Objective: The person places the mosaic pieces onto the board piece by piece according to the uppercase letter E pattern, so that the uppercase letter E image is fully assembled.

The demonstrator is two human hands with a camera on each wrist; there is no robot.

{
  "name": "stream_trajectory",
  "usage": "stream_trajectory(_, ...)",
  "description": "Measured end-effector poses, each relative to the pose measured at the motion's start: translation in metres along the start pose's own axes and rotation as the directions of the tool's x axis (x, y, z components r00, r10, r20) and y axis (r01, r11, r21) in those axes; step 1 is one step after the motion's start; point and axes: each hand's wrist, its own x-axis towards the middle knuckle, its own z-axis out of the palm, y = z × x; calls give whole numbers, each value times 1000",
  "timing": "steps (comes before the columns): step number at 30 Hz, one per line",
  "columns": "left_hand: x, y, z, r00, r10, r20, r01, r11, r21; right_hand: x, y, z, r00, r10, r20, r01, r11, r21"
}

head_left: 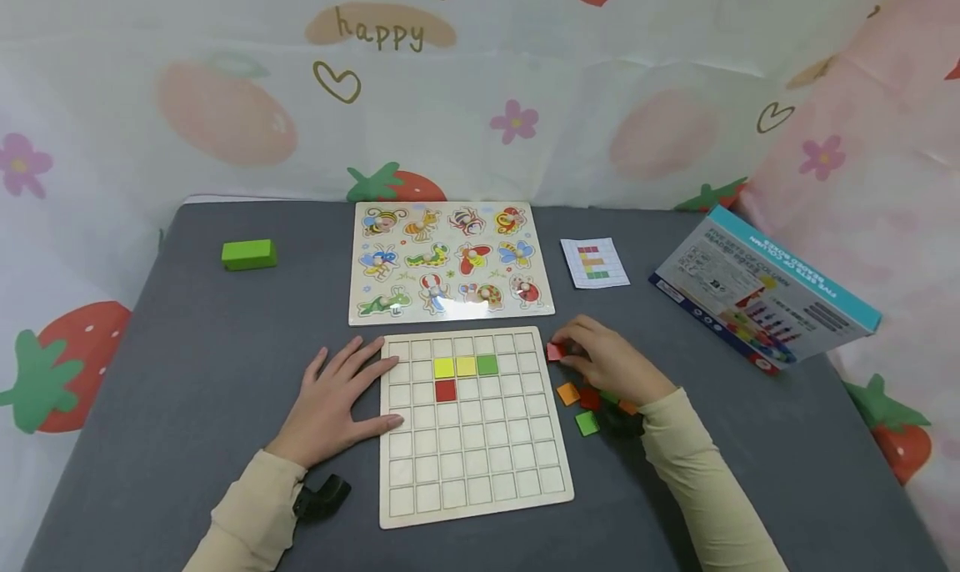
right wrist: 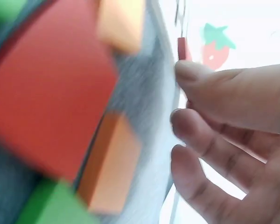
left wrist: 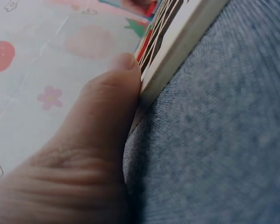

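A wooden grid board lies at the middle of the table. In its upper rows sit two yellow tiles, a green tile and, one row lower, a red tile. My left hand rests at the board's left edge with fingers spread; its thumb touches the rim in the left wrist view. Just off the board's right edge, my right hand pinches a red tile between thumb and fingers. Below that hand are loose tiles: red, orange and green.
Behind the board lies an insect picture puzzle. A small card with a coloured grid pattern is to its right, near a tilted product box. A green block stands at the back left of the grey table.
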Motion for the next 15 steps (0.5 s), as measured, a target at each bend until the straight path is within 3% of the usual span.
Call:
stream_trajectory(9, -1, -2, 0, 1000, 26, -17, -26, 1000, -13, 8, -40, 4, 995, -95, 11, 94, 994, 63)
stream_trajectory(15, -1, -4, 1, 999, 25, -29, -26, 999, -33, 16, -64, 15, 973, -227, 47, 224, 972, 75)
